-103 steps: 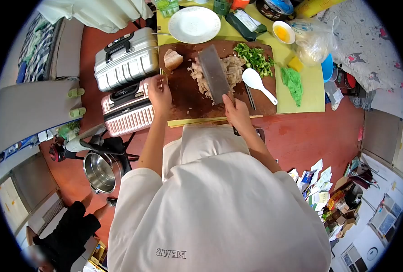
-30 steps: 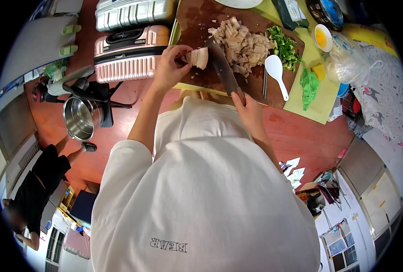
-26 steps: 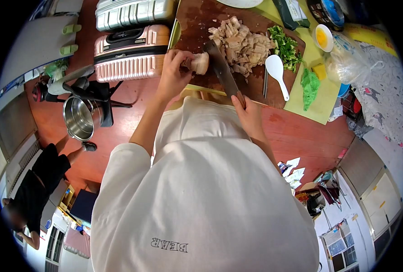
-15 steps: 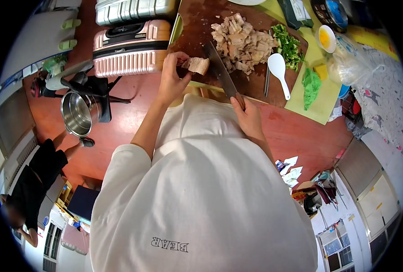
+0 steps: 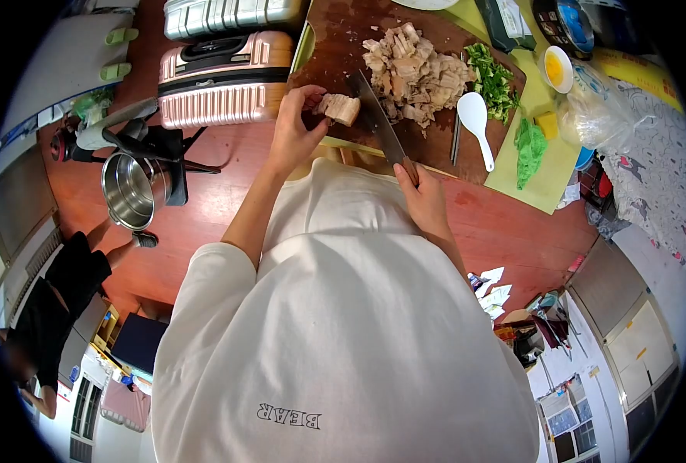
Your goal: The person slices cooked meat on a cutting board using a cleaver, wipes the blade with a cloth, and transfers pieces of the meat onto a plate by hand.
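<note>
My left hand grips a pale block of cooked meat at its left end, on the brown cutting board. My right hand is closed round the handle of a kitchen knife. Its blade slants up and left, flat side beside the pile, a little right of the block. Right behind the blade lies a heap of chopped meat. Chopped green vegetables lie at the heap's right. A white spoon and dark chopsticks rest near the board's right edge.
Right of the board, a green plastic bag, a small bowl with yellow contents and a clear plastic bag lie on the yellow-green table cover. At left stand a pink suitcase and a steel pot. Another person stands lower left.
The view has shifted very slightly. Both hands, the meat block and the knife keep nearly the same places. At lower left the other person's posture differs a little.
</note>
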A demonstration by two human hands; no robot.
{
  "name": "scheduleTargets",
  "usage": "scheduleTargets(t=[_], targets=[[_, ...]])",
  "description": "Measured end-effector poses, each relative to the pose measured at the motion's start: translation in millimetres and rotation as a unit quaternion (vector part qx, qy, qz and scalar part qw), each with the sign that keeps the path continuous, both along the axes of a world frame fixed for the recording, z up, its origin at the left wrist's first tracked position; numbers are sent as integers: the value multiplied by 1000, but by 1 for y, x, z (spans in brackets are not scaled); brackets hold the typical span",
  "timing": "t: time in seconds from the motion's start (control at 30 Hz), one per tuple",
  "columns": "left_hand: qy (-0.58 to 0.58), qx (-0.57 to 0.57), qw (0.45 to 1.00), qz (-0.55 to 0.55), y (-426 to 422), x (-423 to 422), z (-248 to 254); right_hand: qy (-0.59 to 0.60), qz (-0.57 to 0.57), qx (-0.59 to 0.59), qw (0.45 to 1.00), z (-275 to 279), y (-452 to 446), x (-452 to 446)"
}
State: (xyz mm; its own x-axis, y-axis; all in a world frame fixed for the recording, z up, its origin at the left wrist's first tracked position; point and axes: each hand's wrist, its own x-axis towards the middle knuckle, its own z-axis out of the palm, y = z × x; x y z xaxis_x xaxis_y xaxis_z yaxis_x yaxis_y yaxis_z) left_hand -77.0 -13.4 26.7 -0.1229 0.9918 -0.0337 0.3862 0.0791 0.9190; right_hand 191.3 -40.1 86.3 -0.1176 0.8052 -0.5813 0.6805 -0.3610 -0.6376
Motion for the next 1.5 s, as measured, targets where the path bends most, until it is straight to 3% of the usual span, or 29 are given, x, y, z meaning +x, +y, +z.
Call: scheduleTargets(t=[1.5], targets=[[-57,1,998,31,14,3,-15,-2,-26,28,999,-8,-2,-1]])
